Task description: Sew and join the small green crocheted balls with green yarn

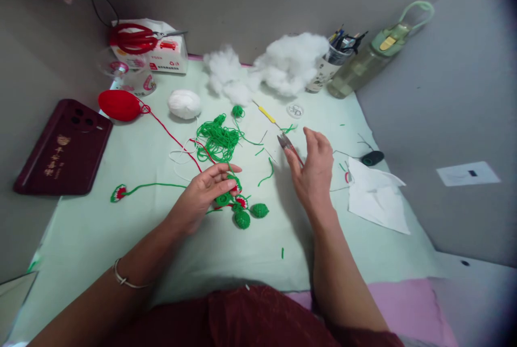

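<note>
My left hand [205, 191] is closed, its thumb and fingers pinching a small green and red crochet piece [234, 182]. Just below that piece are a red, white and green crochet piece [241, 203] and stuffed green crochet balls [259, 210]. Thread snips [286, 145] with a reddish-brown handle lie in the grip of my right hand [313, 172], blades pointing away to the upper left. Past my left fingers lies a loose tangle of green yarn [218, 139]. A yellow-handled crochet hook [266, 115] lies beyond the snips.
Red yarn [120, 105], a white yarn ball [184, 104] and white stuffing [291, 64] sit farther back. A phone [64, 147] lies left; a bottle [367, 61] and a pen cup [329, 67] stand back right. White paper [375, 196] lies right. Green yarn scraps [265, 173] are scattered about.
</note>
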Motion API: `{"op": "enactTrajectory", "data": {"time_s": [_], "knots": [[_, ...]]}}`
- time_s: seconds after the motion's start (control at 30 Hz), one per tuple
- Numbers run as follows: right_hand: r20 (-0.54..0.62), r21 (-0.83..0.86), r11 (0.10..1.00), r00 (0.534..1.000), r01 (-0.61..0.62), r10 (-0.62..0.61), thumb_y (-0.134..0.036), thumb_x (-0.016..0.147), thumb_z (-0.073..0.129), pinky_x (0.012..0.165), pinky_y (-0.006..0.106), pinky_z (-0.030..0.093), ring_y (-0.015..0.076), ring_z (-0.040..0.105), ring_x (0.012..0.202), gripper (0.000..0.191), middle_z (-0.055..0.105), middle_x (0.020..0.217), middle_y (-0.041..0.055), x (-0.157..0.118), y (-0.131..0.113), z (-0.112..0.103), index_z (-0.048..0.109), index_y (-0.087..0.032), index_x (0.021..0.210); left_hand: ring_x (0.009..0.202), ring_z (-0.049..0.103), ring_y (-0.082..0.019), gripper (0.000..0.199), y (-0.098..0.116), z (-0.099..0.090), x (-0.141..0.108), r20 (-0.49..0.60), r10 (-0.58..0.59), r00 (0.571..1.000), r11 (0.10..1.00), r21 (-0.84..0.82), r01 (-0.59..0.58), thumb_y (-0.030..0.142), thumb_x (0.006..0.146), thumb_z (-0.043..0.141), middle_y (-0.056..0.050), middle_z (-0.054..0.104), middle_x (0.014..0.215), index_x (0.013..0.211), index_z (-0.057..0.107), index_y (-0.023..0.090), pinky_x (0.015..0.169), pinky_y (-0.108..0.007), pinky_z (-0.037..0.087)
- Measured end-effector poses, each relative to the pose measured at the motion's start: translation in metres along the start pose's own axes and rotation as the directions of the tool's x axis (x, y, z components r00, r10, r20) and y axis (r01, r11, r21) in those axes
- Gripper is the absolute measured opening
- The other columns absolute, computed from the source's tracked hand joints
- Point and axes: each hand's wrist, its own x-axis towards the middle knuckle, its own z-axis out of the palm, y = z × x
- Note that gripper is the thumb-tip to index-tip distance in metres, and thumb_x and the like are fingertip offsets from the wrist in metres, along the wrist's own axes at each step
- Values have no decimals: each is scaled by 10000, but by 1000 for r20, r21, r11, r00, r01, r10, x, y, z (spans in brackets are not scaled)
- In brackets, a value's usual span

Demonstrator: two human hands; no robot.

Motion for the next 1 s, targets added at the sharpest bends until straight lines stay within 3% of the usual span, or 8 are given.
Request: {"op": "enactTrajectory", "data": {"time_s": [0.13,0.23,0.37,0.5,0.6,0.77,0.9,1.0], "knots": [[52,-139,980,989,143,-136,-492,999,423,1147,588,263,343,241,1511,600,372,1575,193,-4,-8,6,364,-193,1515,859,682,-160,344,2,1,0,-22,-33,999,999,-14,33,382,825,761,2,629,885,1122,670,235,760,-264,538],[38,-143,969,980,199,-195,-498,1009,400,1121,583,294,334,319,1465,537,438,1528,182,-6,-15,6,419,-202,1457,844,685,-161,336,3,3,-1,-62,-7,998,999,-50,4,360,797,783,-13,651,873,1066,665,196,738,-260,551],[-61,-61,978,977,202,-206,-375,1044,360,835,361,461,228,613,912,322,679,919,105,-8,-15,1,610,-191,953,794,680,-150,341,4,4,0,-87,28,996,995,-90,-36,332,765,801,-15,666,835,1025,656,167,704,-250,558],[-92,-2,989,985,149,-149,-328,1054,335,552,251,334,123,441,525,363,542,623,-9,-12,-15,-2,529,-206,773,796,685,-162,350,4,3,2,-82,30,996,995,-89,-37,339,771,794,-20,677,833,1037,648,165,696,-261,559],[-5,-23,993,993,116,-116,-305,1041,383,534,246,292,120,510,582,305,628,733,12,-14,-16,3,586,-196,841,853,686,-163,309,1,1,3,-81,72,994,995,-60,-77,322,795,781,-20,687,879,1038,656,180,729,-259,550],[279,-151,987,960,48,-4,-303,985,533,592,267,314,197,617,906,166,672,1117,78,-13,-19,13,660,-206,1031,1115,647,-183,312,-2,-3,3,-91,223,971,975,5,-224,267,844,741,-56,722,1107,1138,654,204,992,-301,486],[307,-224,974,951,36,36,-290,1013,462,598,283,316,232,577,997,241,621,1183,117,-9,-21,18,630,-188,1151,1239,592,-208,375,3,-3,3,-186,295,937,952,-24,-304,250,844,729,-69,700,1216,1207,640,217,1110,-359,420],[337,-263,962,941,81,13,-273,1017,440,585,289,295,235,556,1002,235,620,1148,109,-4,-19,24,657,-191,1059,1214,611,-216,328,9,-4,2,-239,335,911,933,-51,-357,285,852,722,-66,716,1162,1167,669,210,1132,-395,404]]}}
